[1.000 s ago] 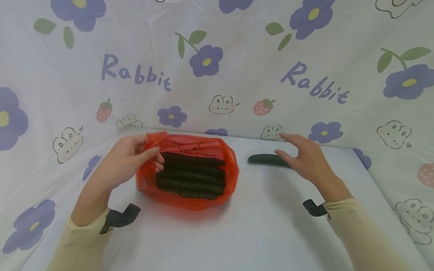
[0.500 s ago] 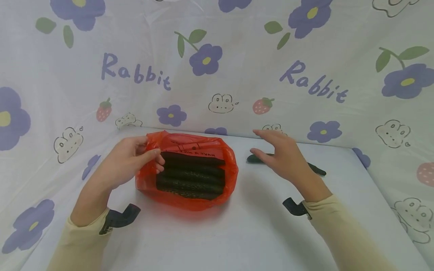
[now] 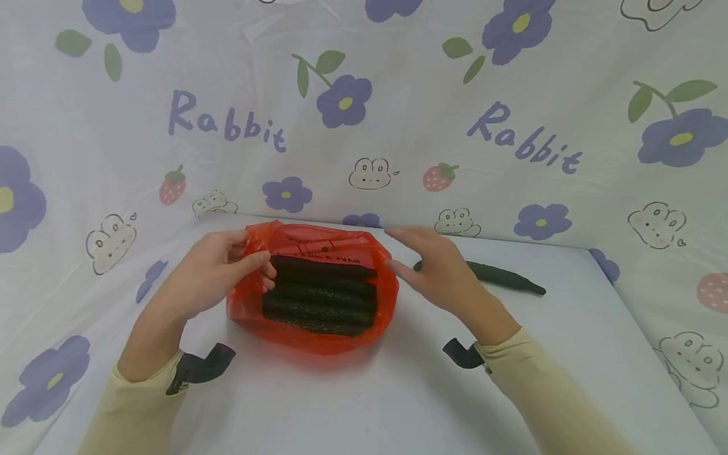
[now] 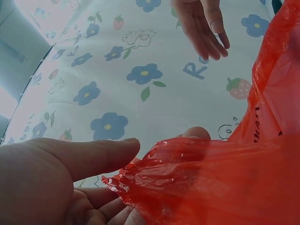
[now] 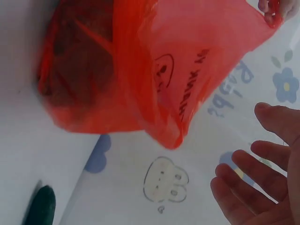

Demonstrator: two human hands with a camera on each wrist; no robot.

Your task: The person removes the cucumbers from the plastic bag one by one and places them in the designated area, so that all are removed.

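My left hand grips the left edge of a red plastic bag, and its thumb and fingers pinch the film in the left wrist view. Several dark green cucumbers lie side by side inside the bag's mouth, which faces me. Close to the bag's right rim is my right hand, its fingers spread and holding nothing. In the right wrist view a gap shows between that hand and the bag. One loose cucumber lies behind and to the right of my right hand, which partly hides it.
A white table bears the bag and the loose cucumber. Behind it hangs a white cloth printed with flowers, rabbits and strawberries. A black strap piece sticks out from my left wrist, another from my right.
My right hand has moved left from over the loose cucumber to the bag's right rim, uncovering most of that cucumber. The left hand and the bag have stayed in place.
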